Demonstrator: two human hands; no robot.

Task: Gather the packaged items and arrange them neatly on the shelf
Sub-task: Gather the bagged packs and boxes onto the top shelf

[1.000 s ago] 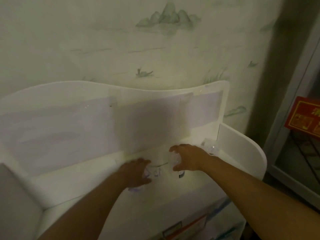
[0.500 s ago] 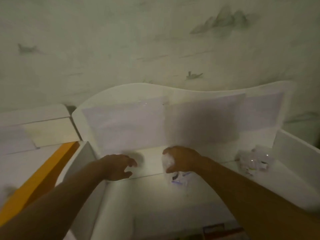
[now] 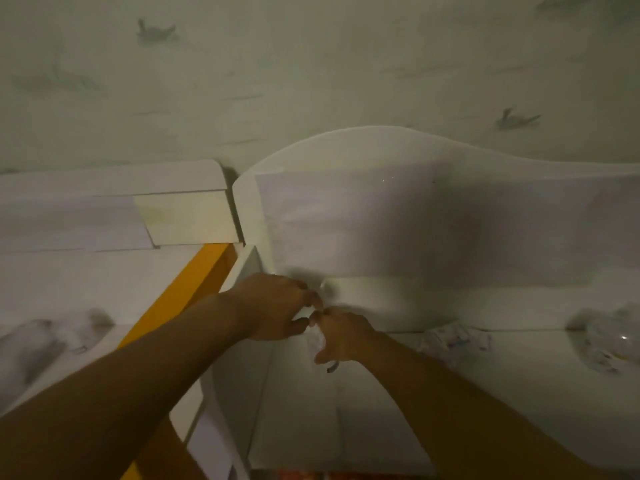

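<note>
At far left, blurry clear packets [image 3: 45, 344] lie on the neighbouring white surface, past the orange bar [image 3: 183, 289]. Your left hand [image 3: 273, 310] sits at the shelf's [image 3: 398, 299] left end, fingers curled, tips meeting your right hand [image 3: 341, 337], which grips a clear packet [image 3: 317, 341]; can't tell if the left pinches it too. Further right on the shelf: one packet [image 3: 453, 339], then another [image 3: 609, 341].

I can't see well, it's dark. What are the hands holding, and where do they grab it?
The right hand grips a clear plastic packet around its upper part. The left hand pinches near its top edge, but blur hides whether it truly holds.
</note>
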